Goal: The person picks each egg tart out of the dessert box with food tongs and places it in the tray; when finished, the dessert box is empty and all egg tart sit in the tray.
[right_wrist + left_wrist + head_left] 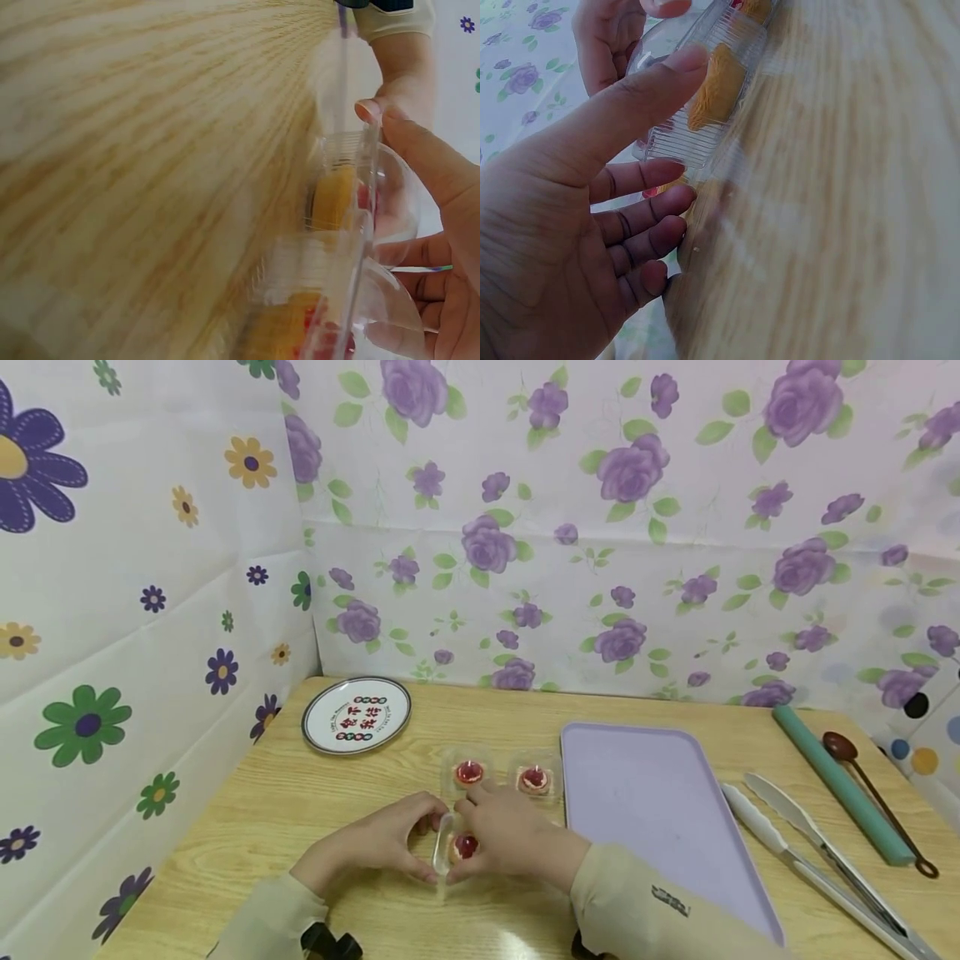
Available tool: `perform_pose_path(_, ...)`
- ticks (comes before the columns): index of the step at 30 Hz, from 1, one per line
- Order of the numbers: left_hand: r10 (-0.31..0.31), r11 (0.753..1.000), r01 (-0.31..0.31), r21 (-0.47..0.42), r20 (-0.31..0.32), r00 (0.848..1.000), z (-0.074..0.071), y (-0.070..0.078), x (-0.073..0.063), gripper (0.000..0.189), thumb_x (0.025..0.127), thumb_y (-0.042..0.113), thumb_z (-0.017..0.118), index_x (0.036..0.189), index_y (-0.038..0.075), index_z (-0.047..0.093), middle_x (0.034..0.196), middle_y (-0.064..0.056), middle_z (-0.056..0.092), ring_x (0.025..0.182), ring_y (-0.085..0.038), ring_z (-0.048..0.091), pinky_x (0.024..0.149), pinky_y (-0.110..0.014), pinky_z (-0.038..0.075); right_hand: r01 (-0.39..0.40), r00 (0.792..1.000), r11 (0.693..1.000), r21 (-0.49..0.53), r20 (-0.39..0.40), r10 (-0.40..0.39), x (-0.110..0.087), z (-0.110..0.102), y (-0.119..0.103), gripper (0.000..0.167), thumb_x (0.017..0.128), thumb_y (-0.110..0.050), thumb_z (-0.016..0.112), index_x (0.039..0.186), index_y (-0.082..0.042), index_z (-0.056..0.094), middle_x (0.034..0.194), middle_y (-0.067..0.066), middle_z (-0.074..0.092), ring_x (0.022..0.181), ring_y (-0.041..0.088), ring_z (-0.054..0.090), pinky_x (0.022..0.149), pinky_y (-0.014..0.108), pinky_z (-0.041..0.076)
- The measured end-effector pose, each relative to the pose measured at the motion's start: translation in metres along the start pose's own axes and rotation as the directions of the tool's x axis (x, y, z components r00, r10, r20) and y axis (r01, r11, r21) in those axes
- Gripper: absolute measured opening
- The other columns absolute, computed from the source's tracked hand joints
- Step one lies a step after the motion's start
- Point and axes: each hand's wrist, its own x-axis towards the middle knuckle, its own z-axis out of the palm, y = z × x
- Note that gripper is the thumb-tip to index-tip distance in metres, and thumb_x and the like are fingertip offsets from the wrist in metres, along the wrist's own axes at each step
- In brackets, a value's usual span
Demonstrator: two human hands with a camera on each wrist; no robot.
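In the head view a clear plastic pastry box [444,852] stands between the two hands, with a small red-topped tart [465,847] inside. My left hand [378,841] grips the box's left side, thumb in front and fingers behind. From the right, my right hand [510,833] holds the same box, its thumb at the near rim and its fingers over the far side, covering part of the lid. The left wrist view shows the left thumb against the ribbed wall of the box [679,139]. In the right wrist view both thumbs meet near the rim of the box [337,150].
Two more clear boxes with red-topped tarts, a left one [468,772] and a right one [535,779], stand just behind. A round plate [356,716] lies back left. To the right are a lilac tray [652,818], metal tongs [832,868], a green rod [840,785] and a brown ladle [877,793].
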Motion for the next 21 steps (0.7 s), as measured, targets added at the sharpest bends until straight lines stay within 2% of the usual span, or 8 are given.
perform_pose_path(5,0.001,1.000,-0.001,0.004,0.003,1.000,0.000,0.001,0.000,0.063,0.066,0.039,0.086,0.115,0.019,0.054,0.104,0.008,0.052,0.094,-0.010,0.049,0.084,-0.021,0.045,0.002,1.000,1.000,-0.025,-0.021,-0.002,0.001,0.003,-0.002,0.082,0.070,-0.080,0.056,0.117,-0.014,0.061,0.116,-0.001,0.061,0.104,0.014,0.053,0.082,0.029,0.052)
perform_pose_path(11,0.006,1.000,-0.006,0.026,0.000,1.000,-0.001,0.001,0.000,0.062,0.065,0.039,0.086,0.114,0.018,0.054,0.103,0.004,0.053,0.093,-0.009,0.048,0.083,-0.021,0.045,0.018,1.000,0.997,-0.076,-0.024,-0.020,0.002,0.001,-0.007,0.083,0.072,-0.077,0.060,0.126,-0.015,0.058,0.107,-0.004,0.059,0.101,0.012,0.052,0.081,0.026,0.050)
perform_pose_path(16,0.014,0.999,-0.014,0.037,0.000,1.000,0.000,0.001,0.000,0.061,0.066,0.040,0.086,0.112,0.019,0.053,0.101,0.001,0.053,0.091,-0.008,0.047,0.082,-0.020,0.044,0.018,1.000,0.997,-0.079,-0.014,-0.019,0.002,-0.001,-0.010,0.082,0.073,-0.073,0.063,0.128,-0.014,0.057,0.107,-0.003,0.058,0.103,0.014,0.053,0.084,0.027,0.051)
perform_pose_path(21,0.020,0.999,-0.020,0.026,-0.002,1.000,0.000,0.000,0.000,0.060,0.066,0.039,0.086,0.111,0.019,0.053,0.102,0.003,0.053,0.092,-0.009,0.048,0.082,-0.021,0.044,0.021,1.000,0.998,-0.061,-0.010,-0.022,0.002,-0.002,-0.011,0.077,0.075,-0.069,0.064,0.124,-0.011,0.059,0.106,-0.001,0.059,0.105,0.015,0.055,0.089,0.027,0.051)
